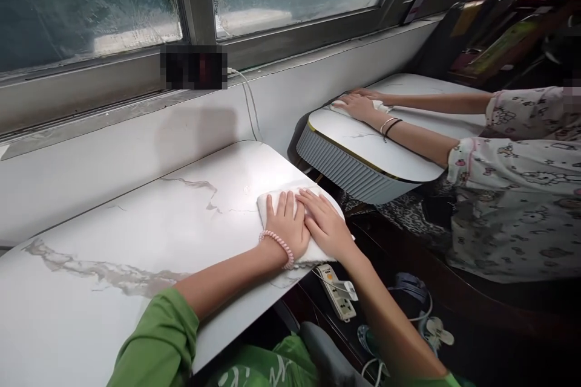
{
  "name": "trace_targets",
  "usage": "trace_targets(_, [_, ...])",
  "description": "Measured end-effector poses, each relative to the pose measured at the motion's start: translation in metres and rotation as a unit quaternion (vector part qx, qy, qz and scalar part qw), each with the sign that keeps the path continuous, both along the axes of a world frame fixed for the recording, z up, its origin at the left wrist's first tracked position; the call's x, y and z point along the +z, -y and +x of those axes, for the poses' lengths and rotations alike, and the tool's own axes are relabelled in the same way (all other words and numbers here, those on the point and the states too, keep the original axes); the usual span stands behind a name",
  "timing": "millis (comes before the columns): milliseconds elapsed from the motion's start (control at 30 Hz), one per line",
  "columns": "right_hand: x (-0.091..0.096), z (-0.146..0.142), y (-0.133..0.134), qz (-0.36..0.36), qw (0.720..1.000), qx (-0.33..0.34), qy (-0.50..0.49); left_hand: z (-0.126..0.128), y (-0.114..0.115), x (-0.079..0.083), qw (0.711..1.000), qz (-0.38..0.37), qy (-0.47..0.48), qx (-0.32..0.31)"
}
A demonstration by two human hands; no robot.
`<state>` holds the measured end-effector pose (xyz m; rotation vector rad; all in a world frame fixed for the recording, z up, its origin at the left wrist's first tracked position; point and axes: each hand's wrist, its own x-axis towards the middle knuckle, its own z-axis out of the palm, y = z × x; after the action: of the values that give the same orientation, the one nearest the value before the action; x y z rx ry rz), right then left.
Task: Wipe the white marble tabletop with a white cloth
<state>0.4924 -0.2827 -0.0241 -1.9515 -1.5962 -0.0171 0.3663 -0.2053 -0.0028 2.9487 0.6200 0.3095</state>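
Note:
Both my hands press a folded white cloth point(264, 204) against the right end of a white marble-patterned tabletop point(181, 217). My left hand point(287, 227) lies flat on the cloth with its fingers stretched forward and a pink coiled band round the wrist. Beside it, touching it, my right hand point(327, 224) also rests flat, fingers extended towards the window. Much of the cloth is hidden under the two palms.
At right, a co-worker's hands point(363, 106) rest on a white cloth point(341, 110) on a second white table point(381, 148). Below my right arm lies a power strip point(336, 291). A white cable point(251, 97) hangs from the windowsill near a blurred-out object point(193, 67).

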Motion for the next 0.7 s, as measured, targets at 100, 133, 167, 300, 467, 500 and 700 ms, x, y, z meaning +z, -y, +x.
trace_targets(100, [0.002, 0.002, -0.007, -0.008, 1.000, 0.012, 0.000, 0.001, -0.003, -0.001, 1.000, 0.002, 0.000, 0.007])
trace_targets(133, [0.003, 0.002, -0.010, -0.010, 1.000, 0.017, 0.002, 0.001, -0.004, -0.002, 1.000, 0.002, 0.001, 0.010])
trace_targets(167, [0.003, 0.003, -0.013, -0.012, 1.000, 0.019, 0.004, 0.002, -0.006, -0.002, 1.000, 0.002, 0.002, 0.013])
trace_targets(300, [0.001, 0.004, -0.027, -0.021, 0.999, 0.022, 0.022, 0.002, -0.017, 0.000, 1.000, -0.004, -0.007, 0.025])
trace_targets(467, [0.003, 0.007, -0.065, -0.072, 0.995, 0.051, 0.049, 0.005, -0.050, 0.002, 0.997, -0.043, -0.026, 0.059])
trace_targets(500, [0.005, 0.007, -0.077, -0.082, 0.994, 0.057, 0.048, 0.005, -0.059, 0.002, 0.996, -0.052, -0.032, 0.069])
trace_targets(700, [0.010, -0.003, -0.164, -0.083, 0.993, 0.078, 0.021, -0.002, -0.132, 0.002, 0.990, -0.052, -0.033, 0.129])
